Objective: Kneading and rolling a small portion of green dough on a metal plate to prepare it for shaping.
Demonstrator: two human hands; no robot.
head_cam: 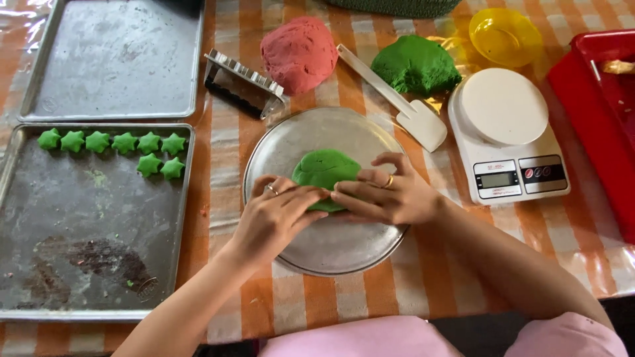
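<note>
Soft green dough (322, 166) pressed flat under both hands, left (274, 215) and right (390, 195), fingers spread, on round metal plate (331, 251).

Left of the fingers, a baking tray (40, 264) holds eight green dough stars (112, 142). Beyond the fingers lie a red dough ball (299, 53), a green dough mound (415, 65) and a white spatula (403, 106); right, a white kitchen scale (506, 135).
</note>
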